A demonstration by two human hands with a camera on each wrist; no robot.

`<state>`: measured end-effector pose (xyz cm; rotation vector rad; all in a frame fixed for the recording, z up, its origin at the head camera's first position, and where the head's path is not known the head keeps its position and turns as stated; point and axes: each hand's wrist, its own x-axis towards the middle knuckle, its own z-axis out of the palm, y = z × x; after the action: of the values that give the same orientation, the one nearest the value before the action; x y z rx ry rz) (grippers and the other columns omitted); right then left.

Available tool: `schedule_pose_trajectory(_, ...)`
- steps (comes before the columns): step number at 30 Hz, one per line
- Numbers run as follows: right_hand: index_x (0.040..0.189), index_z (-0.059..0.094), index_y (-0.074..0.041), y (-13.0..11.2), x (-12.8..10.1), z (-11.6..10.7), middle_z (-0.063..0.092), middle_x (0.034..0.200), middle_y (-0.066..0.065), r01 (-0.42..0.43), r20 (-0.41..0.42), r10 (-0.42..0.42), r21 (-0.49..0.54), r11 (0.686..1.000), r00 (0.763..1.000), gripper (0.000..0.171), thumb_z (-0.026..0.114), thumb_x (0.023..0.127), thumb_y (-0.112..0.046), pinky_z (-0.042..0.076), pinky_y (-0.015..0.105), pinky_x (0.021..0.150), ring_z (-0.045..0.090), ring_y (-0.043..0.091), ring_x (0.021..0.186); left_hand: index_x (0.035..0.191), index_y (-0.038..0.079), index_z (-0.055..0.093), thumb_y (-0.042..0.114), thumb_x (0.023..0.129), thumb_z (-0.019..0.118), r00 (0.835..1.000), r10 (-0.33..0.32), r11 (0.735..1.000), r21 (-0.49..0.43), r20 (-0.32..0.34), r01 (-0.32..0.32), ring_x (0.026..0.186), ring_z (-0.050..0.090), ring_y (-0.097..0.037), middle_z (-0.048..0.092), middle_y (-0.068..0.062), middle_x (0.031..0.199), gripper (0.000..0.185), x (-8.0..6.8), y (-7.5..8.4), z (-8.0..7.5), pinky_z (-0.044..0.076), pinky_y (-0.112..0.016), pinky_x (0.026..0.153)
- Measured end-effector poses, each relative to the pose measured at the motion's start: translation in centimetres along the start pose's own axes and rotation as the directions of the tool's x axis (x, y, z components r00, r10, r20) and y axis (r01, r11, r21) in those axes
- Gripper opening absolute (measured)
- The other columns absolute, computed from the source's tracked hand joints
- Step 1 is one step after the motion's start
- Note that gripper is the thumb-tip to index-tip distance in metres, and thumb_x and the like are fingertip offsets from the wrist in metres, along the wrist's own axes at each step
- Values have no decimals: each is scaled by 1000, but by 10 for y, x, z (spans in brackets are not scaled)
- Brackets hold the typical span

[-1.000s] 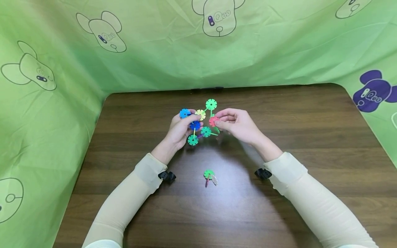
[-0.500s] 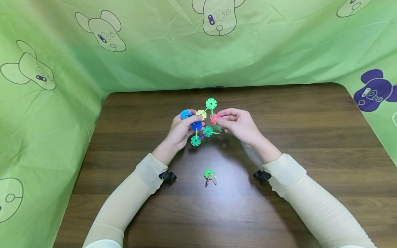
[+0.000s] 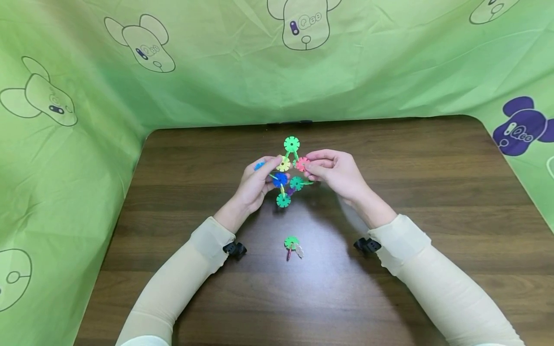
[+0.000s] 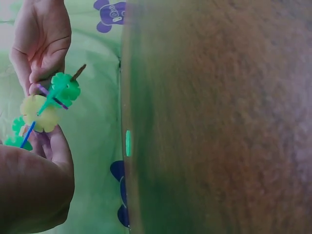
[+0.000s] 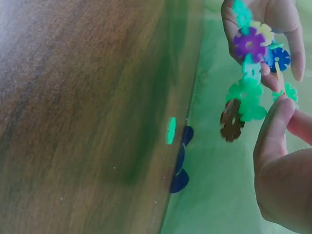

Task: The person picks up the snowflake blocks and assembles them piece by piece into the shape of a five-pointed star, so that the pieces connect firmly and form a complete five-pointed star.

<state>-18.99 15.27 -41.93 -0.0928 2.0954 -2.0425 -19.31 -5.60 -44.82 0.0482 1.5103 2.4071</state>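
Between both hands, above the table, is a chain of notched interlocking discs, with a green disc (image 3: 292,144) at the top and a yellow disc (image 3: 283,163) and a dark blue disc (image 3: 280,179) below it. My left hand (image 3: 253,185) grips the chain from the left, thumb by the yellow disc. A light blue disc (image 3: 259,166) shows partly behind that thumb. My right hand (image 3: 339,173) pinches a red disc (image 3: 302,164) between thumb and fingers. In the right wrist view, a purple disc (image 5: 250,45) and a brown disc (image 5: 232,120) appear on the chain's far side.
On the brown wooden table (image 3: 195,163), nearer the body, lies a green disc (image 3: 292,241) with a reddish piece and a clear piece (image 3: 299,251) against it. Green cloth (image 3: 216,72) with printed bear heads surrounds the table's back and sides.
The left hand has turned the chain, and its lower discs have swung right, towards the right hand. The red disc has shifted slightly right. The pieces on the table have stayed put.
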Motion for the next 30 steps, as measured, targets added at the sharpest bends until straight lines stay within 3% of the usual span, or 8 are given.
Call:
schedule_pose_trajectory(6,115,60,5,-2,-2,-2,72,90,10,7,-5,-7,-31,999,1000,33,70,88,-10,56,31,70,69,17,75,100,3,60,16,89,69,1000,26,999,40,14,-27,76,68,-18,68,-7,86,19,0,-4,1,54,-28,69)
schedule_pose_trajectory(9,115,61,5,-2,-3,-2,71,92,12,0,-2,-1,-35,999,1000,32,69,88,-10,56,34,74,70,19,78,114,3,57,12,89,67,999,45,995,91,24,-47,79,69,-20,70,-8,91,28,-1,-5,1,55,-30,73)
schedule_pose_trajectory(13,113,61,7,-1,-4,0,71,92,15,4,3,-4,-45,999,1000,30,69,88,-8,55,35,76,70,21,79,126,7,53,20,89,68,997,77,978,193,32,-82,80,70,-23,70,-12,98,42,-1,-3,3,53,-30,79)
schedule_pose_trajectory(21,109,62,6,-3,-7,6,70,92,18,26,11,-25,-105,994,1000,29,70,87,-11,56,32,74,70,23,80,109,7,68,40,85,71,995,99,943,319,7,-96,78,69,-25,71,-13,92,41,-1,-2,7,56,-30,68)
schedule_pose_trajectory(30,108,63,8,-2,-9,11,70,90,19,64,-38,-69,-110,992,997,27,70,87,-9,56,32,71,70,23,77,108,5,70,41,83,73,994,104,948,304,-13,-95,78,68,-22,72,-11,89,44,-1,-2,10,55,-29,66)
